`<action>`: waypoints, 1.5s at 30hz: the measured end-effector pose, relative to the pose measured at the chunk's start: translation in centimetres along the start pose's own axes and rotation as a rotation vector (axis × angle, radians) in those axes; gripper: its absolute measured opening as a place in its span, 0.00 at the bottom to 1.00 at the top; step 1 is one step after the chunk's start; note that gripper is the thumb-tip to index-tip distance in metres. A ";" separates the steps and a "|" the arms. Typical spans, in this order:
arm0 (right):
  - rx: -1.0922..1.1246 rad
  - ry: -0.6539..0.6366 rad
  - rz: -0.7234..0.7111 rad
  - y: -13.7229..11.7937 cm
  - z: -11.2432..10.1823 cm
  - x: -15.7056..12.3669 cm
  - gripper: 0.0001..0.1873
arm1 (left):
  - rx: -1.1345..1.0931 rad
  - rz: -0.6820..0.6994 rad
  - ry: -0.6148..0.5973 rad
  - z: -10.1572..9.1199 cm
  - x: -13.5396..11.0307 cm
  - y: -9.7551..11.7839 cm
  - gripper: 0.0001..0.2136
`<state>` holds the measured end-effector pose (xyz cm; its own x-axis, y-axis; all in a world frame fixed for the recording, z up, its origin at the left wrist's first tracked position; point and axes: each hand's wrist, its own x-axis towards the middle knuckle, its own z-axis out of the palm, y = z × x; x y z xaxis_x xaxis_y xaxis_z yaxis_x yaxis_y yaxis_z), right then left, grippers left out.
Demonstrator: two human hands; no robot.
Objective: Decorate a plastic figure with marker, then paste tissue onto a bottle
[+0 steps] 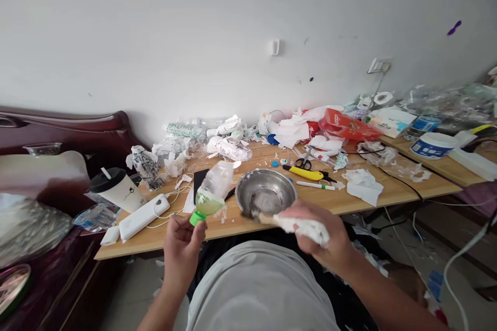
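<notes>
My left hand (182, 245) is closed on the green cap of a small plastic bottle (212, 191), tilted with its cap end toward me. White paper-like covering wraps the bottle's far part, and greenish clear plastic shows near the cap. In my right hand (326, 235) is a brush (267, 219), its handle wrapped in white material. The brush's dark bristles are at the near rim of a metal bowl (243, 186), slightly blurred. Some whitish stuff lies in the bowl.
Behind the bowl lie a yellow utility knife (306, 172), black scissors (303, 164) and a white marker (315, 185). A power bank (144, 217) and a lidded cup (116, 190) stand at left. Crumpled paper, a red bag (345, 126) and a white tub (434, 145) line the back and right.
</notes>
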<state>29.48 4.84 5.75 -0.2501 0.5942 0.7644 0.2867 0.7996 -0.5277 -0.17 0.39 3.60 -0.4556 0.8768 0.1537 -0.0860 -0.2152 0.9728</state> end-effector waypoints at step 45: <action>-0.096 -0.023 0.407 6.4 -1.1 1.2 0.15 | -0.237 -0.331 -0.049 0.5 -1.4 -3.6 0.18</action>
<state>32.03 10.56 3.65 -0.1186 0.8627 0.4916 0.4511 0.4879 -0.7473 1.19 0.18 0.01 -0.3266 0.9336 -0.1470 -0.4252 -0.0063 0.9051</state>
